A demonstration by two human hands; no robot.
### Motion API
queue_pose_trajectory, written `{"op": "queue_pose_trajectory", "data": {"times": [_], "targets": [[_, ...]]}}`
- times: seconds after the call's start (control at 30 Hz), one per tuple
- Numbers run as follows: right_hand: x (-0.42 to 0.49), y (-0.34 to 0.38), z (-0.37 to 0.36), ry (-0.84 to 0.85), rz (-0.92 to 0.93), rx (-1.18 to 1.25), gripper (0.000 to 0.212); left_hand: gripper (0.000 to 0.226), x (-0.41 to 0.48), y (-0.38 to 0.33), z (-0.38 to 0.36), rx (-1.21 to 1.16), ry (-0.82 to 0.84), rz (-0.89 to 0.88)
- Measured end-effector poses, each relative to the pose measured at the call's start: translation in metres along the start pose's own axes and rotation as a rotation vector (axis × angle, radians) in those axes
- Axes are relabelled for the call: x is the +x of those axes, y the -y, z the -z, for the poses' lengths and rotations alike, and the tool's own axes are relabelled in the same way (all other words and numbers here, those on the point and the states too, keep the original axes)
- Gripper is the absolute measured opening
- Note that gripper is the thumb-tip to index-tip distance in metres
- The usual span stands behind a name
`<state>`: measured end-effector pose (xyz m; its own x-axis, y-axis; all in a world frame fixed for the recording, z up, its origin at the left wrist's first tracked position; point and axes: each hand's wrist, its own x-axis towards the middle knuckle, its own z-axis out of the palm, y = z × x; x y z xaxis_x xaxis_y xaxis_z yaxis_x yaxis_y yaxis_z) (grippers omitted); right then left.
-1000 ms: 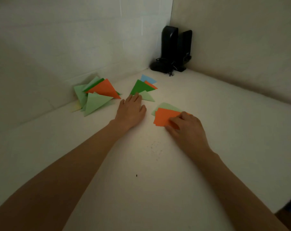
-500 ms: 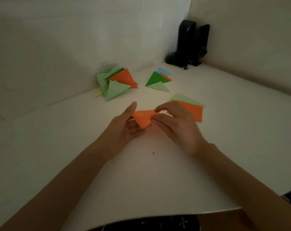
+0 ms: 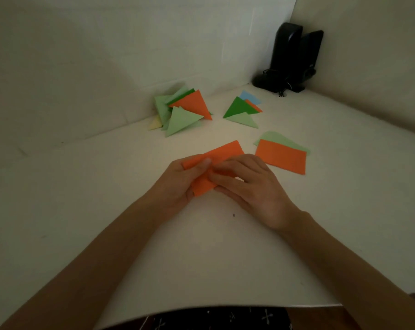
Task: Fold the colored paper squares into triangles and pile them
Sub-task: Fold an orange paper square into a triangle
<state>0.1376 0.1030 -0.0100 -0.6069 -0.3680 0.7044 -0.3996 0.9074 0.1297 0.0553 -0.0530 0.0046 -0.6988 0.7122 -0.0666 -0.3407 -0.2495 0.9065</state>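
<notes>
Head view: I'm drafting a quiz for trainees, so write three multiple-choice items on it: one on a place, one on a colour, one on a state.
1. Where does the flat orange square lie?
A. Right of the right hand, on a light green sheet
B. Against the back wall
C. At the table's near edge

2. What colour is the held paper?
A. Blue
B. Yellow
C. Orange

3. What state is the held paper in?
A. Flat and untouched
B. Gripped by the left hand and the right hand, partly bent
C. Torn in two

Answers:
1 A: it overlaps the green sheet just beside the right hand.
2 C: orange shows above and below both hands.
3 B: both hands pinch it and it bends between them.
</notes>
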Motion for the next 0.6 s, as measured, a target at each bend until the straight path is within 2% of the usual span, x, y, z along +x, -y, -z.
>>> {"op": "queue_pose_trajectory", "data": {"times": [0.13, 0.3, 0.47, 0.6], "targets": [[-0.001, -0.002, 0.001, -0.049, -0.03, 0.002, 0.02, 0.022, 0.0, -0.001, 0.004, 0.162, -0.041, -0.084], [-0.001, 0.0, 0.005, -0.113, -0.279, 0.133, 0.013, 0.031, -0.001, -0.005, 0.002, 0.273, -0.061, -0.145], [-0.001, 0.0, 0.006, -0.124, -0.587, 0.329, 0.018, 0.046, -0.007, -0.006, -0.007, 0.433, 0.028, -0.234], [-0.001, 0.0, 0.006, -0.091, -0.652, 0.351, 0.023, 0.045, -0.005, -0.002, -0.009, 0.444, -0.024, -0.275]]}}
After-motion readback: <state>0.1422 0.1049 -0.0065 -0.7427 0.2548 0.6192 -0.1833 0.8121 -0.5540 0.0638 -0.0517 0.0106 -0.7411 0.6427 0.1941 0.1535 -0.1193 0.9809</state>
